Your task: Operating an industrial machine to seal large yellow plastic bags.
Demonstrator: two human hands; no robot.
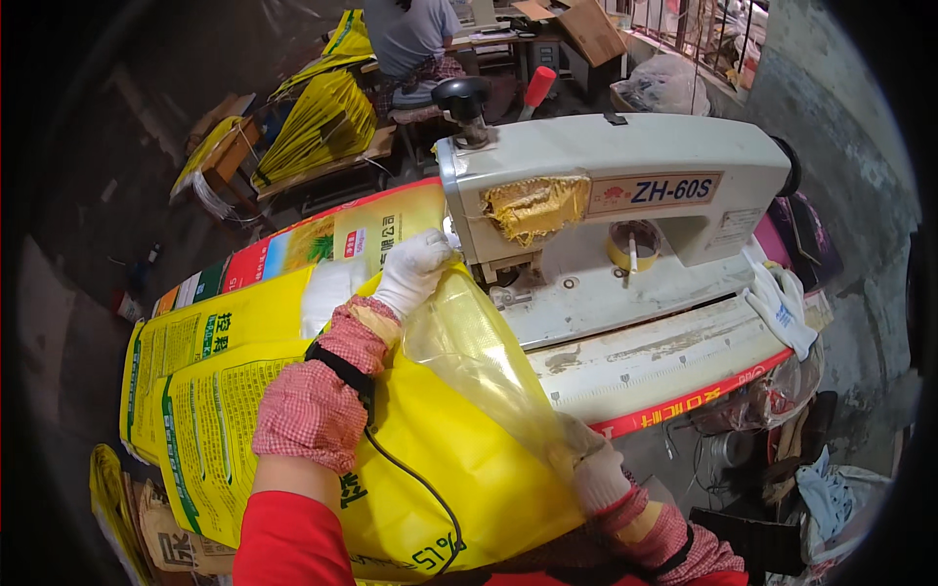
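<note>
A large yellow woven sack with a clear plastic liner along its mouth lies in front of a pale industrial sewing machine. My left hand, in a white glove, is closed on the sack's top edge, close to the machine's needle area. At the other end of the mouth, my right hand, also gloved, grips the liner at the sack's edge; its fingers are blurred and partly covered by plastic. Pink checked sleeves cover both forearms. More printed yellow sacks lie beneath and to the left.
A spare white glove and a tape roll rest by the machine. Its white bed has a red front strip. Folded yellow sacks and a seated person are farther back. A dark cord crosses the sack.
</note>
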